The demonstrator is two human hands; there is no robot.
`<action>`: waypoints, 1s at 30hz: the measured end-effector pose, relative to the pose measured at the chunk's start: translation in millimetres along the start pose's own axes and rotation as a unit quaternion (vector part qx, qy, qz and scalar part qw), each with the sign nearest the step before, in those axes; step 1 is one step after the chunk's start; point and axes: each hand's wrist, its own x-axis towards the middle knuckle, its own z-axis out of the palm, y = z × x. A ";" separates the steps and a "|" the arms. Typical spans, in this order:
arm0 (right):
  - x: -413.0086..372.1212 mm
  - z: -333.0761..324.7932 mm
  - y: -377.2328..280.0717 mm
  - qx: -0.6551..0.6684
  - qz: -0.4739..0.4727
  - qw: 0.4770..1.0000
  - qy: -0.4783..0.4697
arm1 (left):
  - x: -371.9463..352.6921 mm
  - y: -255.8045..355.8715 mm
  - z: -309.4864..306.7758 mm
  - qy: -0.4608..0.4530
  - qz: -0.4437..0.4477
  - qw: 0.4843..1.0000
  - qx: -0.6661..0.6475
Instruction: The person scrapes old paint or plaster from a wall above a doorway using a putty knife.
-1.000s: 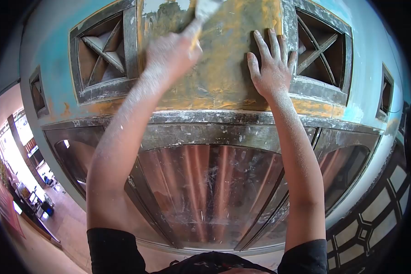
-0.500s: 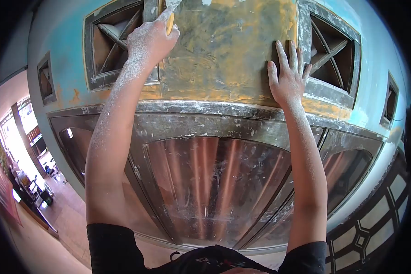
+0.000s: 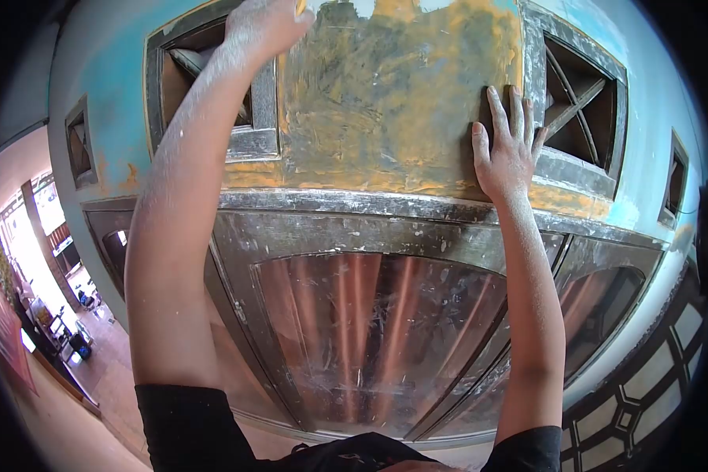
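Observation:
At the top edge of the view my left hand (image 3: 269, 27), dusted with white powder, is closed round a scraper's yellow handle (image 3: 300, 8); the blade is out of frame. My right hand (image 3: 511, 153) lies flat with fingers spread on the right side of the wall panel (image 3: 385, 102), holding nothing. That panel is patchy grey-brown and orange, with white and blue patches along its top. White dust also covers both forearms.
Dark framed vents with crossed bars flank the panel, one at the left (image 3: 248, 98) and one at the right (image 3: 582, 102). Below runs a wooden ledge (image 3: 354, 203) over a glass window (image 3: 377, 330). A bright doorway (image 3: 47, 212) opens at far left.
My left hand has moved up with the scraper, whose blade has left the view. The wall and my right hand appear slightly lower in the frame.

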 end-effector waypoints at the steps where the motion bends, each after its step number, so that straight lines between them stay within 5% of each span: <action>1: 0.1 0.0 -0.1 -0.001 0.000 1.000 0.001 | 13.7 -7.6 3.2 0.031 0.025 0.999 0.005; 5: 0.0 -2.9 -0.7 0.017 0.001 1.000 0.000 | 52.0 -17.9 11.6 0.116 0.063 0.991 -0.002; 10: -1.6 -5.6 -0.7 0.022 -0.004 1.000 -0.017 | 79.1 -9.7 -12.9 0.058 0.012 0.998 0.014; 15: 2.5 -9.7 -4.1 0.011 -0.007 0.999 -0.030 | 57.1 -4.5 -21.5 0.131 0.072 0.989 0.002; 21: 74.4 -3.1 -23.0 -0.017 -0.006 1.000 -0.012 | 126.8 -16.5 -27.9 0.100 0.037 0.994 0.006; 28: 70.9 -0.9 -25.3 -0.005 -0.012 1.000 0.017 | 85.9 39.0 -17.1 0.007 0.043 0.992 0.119; 30: 71.9 -0.7 -23.8 -0.008 -0.017 1.000 0.025 | 118.2 15.4 -18.7 0.066 0.033 0.995 0.075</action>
